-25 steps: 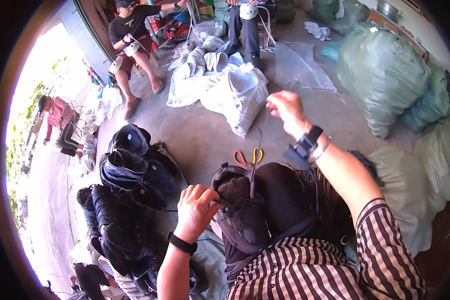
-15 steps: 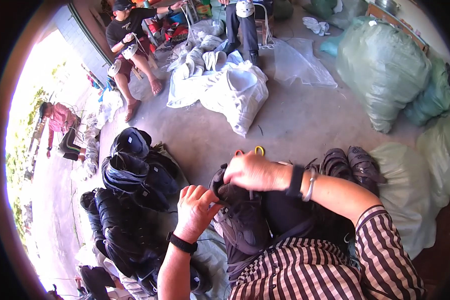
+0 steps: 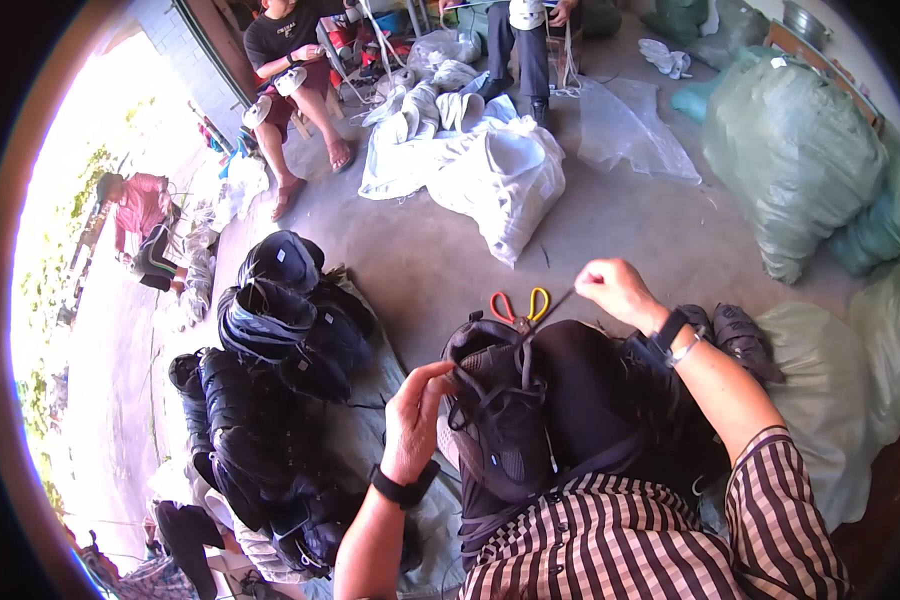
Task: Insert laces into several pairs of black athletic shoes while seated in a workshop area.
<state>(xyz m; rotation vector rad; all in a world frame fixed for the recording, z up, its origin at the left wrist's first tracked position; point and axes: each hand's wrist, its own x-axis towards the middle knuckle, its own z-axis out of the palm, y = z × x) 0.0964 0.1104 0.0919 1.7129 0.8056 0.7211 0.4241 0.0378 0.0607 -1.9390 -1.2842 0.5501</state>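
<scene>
A dark grey lace-up shoe (image 3: pixel 500 440) rests on my lap, its opening turned away from me. My left hand (image 3: pixel 417 415) is closed at the left edge of the shoe's collar, fingertips on the rim. Out to the right and farther off, my right hand (image 3: pixel 618 292) pinches the end of a dark shoelace (image 3: pixel 560 300) that runs taut toward the shoe. Scissors (image 3: pixel 519 310) with one red and one yellow handle loop lie just beyond the shoe. To the right of my lap sits a pair of dark shoes (image 3: pixel 730 330).
Stacked black shoe parts (image 3: pixel 260 430) lie on a sheet at my left. White cloth sacks (image 3: pixel 500 180) stand ahead, with a clear plastic sheet (image 3: pixel 635 130) beside them. Big green bags (image 3: pixel 795 150) fill the right. Other people (image 3: pixel 295 60) sit working farther off.
My right hand has moved from the shoe's opening out to the right, drawing the shoelace along. My left hand stays at the collar. The scissors' handles show more fully.
</scene>
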